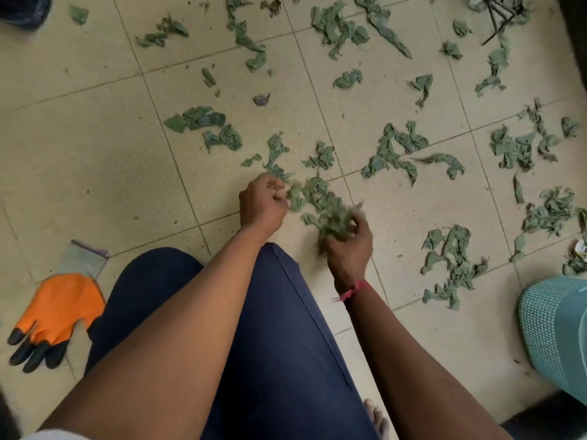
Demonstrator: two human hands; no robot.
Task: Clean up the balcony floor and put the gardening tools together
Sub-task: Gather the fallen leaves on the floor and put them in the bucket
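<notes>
The wilted leaves [389,150] are lying scattered over the tiled floor [95,138], most of them beyond the navy-trousered knee [254,328] and out to its right; a gathered leaf clump [317,195] is sitting just past the knee, between the two hands. The left hand [262,204] is working at the clump's left edge, fingers curled in and pinching a few scraps; the right hand [351,249], with a red thread [354,289] at its wrist, is gripping a bunch at the clump's near right end, fingers closed round it.

These leaves are looking dry, crumpled and very light, so they are likely crushing and shedding bits under a hard squeeze; being limp and loose, they are probably slipping out of a pinch, and a two-handed scoop under the heap with cupped palms is seeming the surer hold. Nothing here is calling for force; the trouble is more in stray flakes being left on the tiles.

An orange gardening glove [60,306] with black fingertips is lying flat on the floor to the left of the knee, well apart from both hands; a teal mesh basket [552,344] is standing to the right of the knee, near the closest leaves. Far beyond the knee, up in the right corner, a dark thin-stemmed thing [502,17] is showing among the leaves, too blurred to name.
</notes>
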